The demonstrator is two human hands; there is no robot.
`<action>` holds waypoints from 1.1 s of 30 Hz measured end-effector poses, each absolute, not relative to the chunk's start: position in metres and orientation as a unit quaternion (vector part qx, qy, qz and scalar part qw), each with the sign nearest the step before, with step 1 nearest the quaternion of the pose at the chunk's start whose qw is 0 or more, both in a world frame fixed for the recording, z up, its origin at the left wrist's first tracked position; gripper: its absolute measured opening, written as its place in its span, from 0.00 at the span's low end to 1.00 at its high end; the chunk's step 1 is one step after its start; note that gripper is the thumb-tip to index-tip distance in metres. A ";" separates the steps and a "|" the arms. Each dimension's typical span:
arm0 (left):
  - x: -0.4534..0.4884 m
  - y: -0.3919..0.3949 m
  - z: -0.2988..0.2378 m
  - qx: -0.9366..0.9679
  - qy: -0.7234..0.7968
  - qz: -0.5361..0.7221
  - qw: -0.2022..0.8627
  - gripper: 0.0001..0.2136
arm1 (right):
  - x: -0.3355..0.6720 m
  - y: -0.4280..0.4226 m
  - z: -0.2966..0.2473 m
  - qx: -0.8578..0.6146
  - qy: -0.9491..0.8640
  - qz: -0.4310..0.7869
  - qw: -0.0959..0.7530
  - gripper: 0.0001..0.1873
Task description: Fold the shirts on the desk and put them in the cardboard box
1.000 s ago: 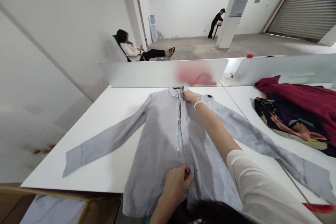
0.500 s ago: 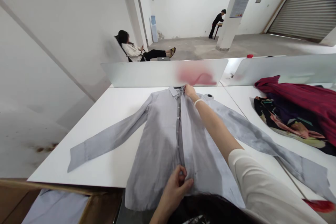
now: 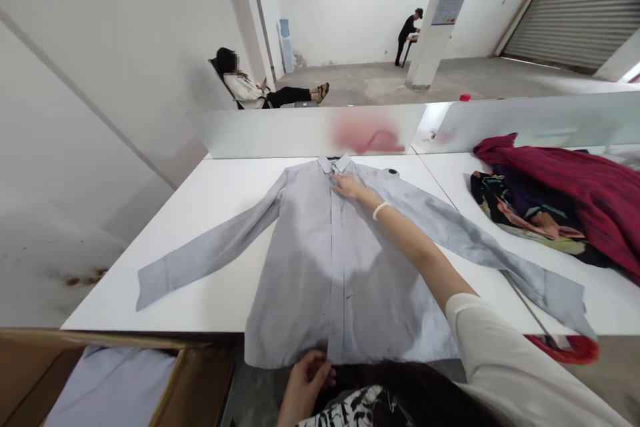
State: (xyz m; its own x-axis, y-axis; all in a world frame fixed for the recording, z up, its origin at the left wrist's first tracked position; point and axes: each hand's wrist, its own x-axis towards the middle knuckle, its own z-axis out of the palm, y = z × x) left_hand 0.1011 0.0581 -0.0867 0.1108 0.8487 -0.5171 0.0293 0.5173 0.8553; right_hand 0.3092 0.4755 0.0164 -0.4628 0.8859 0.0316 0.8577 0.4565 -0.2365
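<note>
White table (image 3: 225,303) bears a smooth grey shirt (image 3: 303,253), its sleeves (image 3: 210,250) spread. Left hand (image 3: 306,377) at hem (image 3: 280,363) and right hand (image 3: 349,186) below collar (image 3: 343,162) have bent fingers; their grip I cannot tell.

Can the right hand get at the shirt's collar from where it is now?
Most likely yes: the right hand is at the upper front of the grey shirt, just below the collar, and nothing visible stands between them.

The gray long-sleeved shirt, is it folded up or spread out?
Spread out: the gray long-sleeved shirt lies mostly flat on the white table, its sleeves stretched out to both sides.
</note>
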 end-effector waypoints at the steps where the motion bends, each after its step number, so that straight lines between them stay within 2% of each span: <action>1: 0.099 0.057 -0.088 0.379 0.599 0.317 0.630 0.30 | 0.315 0.461 0.014 -0.504 -0.856 0.093 0.073 0.23; 5: 0.084 0.056 -0.077 0.421 0.616 0.293 0.598 0.29 | 0.369 0.394 0.004 -0.529 -0.841 0.085 0.067 0.24; 11: 0.065 0.069 -0.037 0.491 0.574 0.279 0.592 0.27 | 0.514 0.258 -0.005 -0.776 -0.623 -0.012 0.098 0.24; 15: 0.065 0.093 -0.015 0.576 0.581 0.307 0.486 0.20 | 0.597 0.155 -0.020 -0.892 -0.427 -0.067 0.135 0.31; 18: 0.071 0.116 -0.006 0.647 0.586 0.297 0.388 0.16 | 0.633 0.106 -0.036 -0.897 -0.402 -0.047 0.180 0.29; 23: 0.084 0.152 -0.016 0.756 0.540 0.320 0.188 0.14 | 0.648 0.095 -0.048 -0.916 -0.334 -0.058 0.216 0.30; 27: 0.090 0.163 -0.034 0.820 0.500 0.273 0.041 0.19 | 0.644 0.102 -0.043 -0.931 -0.284 -0.062 0.220 0.26; 30: 0.091 0.164 -0.040 0.835 0.500 0.231 0.000 0.20 | 0.635 0.104 -0.029 -0.936 -0.267 -0.060 0.221 0.21; 33: 0.090 0.163 -0.039 0.842 0.498 0.205 -0.015 0.20 | 0.620 0.116 0.002 -0.920 -0.271 -0.058 0.279 0.18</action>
State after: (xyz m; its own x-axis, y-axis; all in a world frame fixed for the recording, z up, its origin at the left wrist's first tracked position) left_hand 0.0905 0.1634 -0.0393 0.4189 0.8332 0.3611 0.8459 -0.5026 0.1785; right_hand 0.6202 0.1157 0.0019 0.8464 0.4658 0.2580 0.5307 -0.6978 -0.4812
